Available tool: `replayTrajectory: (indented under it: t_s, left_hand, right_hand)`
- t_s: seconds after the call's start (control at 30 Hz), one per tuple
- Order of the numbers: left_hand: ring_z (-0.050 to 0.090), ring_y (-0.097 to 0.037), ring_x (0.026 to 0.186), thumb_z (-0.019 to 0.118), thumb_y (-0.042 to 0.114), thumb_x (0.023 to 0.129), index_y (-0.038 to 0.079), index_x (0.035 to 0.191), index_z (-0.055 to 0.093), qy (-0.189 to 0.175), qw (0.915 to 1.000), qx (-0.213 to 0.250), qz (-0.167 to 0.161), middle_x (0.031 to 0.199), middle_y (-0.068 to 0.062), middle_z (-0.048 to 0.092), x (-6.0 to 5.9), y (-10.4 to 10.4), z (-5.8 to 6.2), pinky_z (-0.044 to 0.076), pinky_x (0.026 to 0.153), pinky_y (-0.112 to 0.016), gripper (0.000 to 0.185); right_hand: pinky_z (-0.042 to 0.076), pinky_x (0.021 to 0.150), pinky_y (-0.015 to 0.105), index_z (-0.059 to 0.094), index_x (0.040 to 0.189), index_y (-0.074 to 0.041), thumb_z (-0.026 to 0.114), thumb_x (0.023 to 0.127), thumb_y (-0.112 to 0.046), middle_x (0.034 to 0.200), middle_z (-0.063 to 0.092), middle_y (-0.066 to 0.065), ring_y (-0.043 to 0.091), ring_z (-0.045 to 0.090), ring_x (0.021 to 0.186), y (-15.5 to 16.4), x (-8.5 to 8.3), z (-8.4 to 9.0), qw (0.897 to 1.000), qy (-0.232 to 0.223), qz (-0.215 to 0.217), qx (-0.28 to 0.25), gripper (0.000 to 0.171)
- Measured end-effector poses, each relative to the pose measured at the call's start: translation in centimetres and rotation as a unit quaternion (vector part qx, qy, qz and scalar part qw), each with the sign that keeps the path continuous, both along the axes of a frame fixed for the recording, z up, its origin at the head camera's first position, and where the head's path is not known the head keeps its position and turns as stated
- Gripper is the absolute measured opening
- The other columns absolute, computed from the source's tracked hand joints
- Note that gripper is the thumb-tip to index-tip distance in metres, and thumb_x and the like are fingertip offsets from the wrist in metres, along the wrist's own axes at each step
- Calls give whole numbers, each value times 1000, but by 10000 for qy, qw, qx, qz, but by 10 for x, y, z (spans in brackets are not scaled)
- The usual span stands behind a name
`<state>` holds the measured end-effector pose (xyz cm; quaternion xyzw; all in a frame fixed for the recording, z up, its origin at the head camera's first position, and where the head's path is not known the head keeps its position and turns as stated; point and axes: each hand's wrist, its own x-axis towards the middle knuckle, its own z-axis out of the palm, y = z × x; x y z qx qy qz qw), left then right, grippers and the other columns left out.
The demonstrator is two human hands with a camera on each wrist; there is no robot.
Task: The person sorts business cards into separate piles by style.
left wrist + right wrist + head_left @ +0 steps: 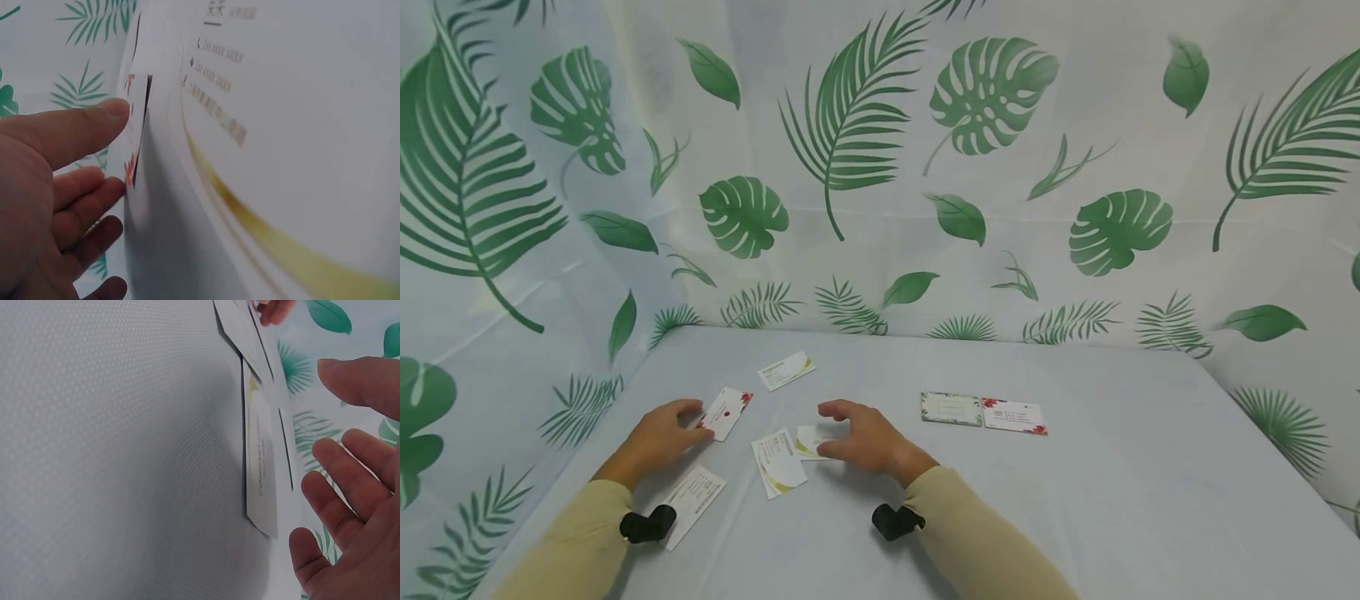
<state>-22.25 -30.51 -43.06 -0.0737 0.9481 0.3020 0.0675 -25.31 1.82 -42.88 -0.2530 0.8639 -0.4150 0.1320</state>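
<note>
In the head view my left hand [658, 437] is at a white business card with red floral corners [726, 414]. Its thumb [100, 125] overlaps that card's edge in the left wrist view; I cannot tell whether they touch. Spread fingers mark my right hand [874, 442], held above a white card [808, 440] and partly hiding it. The right wrist view shows "COMPANY LOGO" on this card [261, 462], apart from the fingers. Against it lies a white card with a yellow-green curve [778, 462]. Beneath my left wrist rests another printed card [698, 500].
Farther back lies a white card with a yellow-green stripe [786, 370]. To the right, a leaf-bordered card [951, 408] sits side by side with a red-flowered card [1015, 416]. Leaf-printed curtains [880, 250] rise behind the pale table [1120, 500].
</note>
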Motion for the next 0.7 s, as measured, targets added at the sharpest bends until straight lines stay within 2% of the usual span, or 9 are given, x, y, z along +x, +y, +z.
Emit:
replayTrajectory:
  t_s: [0.2,0.43,0.7]
  left_hand:
    - [41,-49,129,72,29,91,-7,137,52,37,9999,-34,-101,140,-30,49,2,0,2,33,105,-62,62]
    - [46,-46,127,74,27,90,-4,133,58,92,9993,143,-347,133,-24,58,5,14,1,35,103,-62,56]
    - [44,-46,130,76,27,88,6,134,63,263,9948,-128,-980,138,-20,56,9,40,3,36,101,-64,51]
  right_hand:
    - [36,107,47,57,140,-9,74,86,-24,137,58,3,24,49,128,0,1,3,10000,25,-8,32,58]
    - [36,107,46,56,141,-9,73,87,-25,139,57,2,24,49,129,1,0,0,10000,48,-4,81,59]
    - [37,106,46,56,140,-9,74,86,-25,137,58,3,24,50,128,1,-1,0,9999,69,6,90,59]
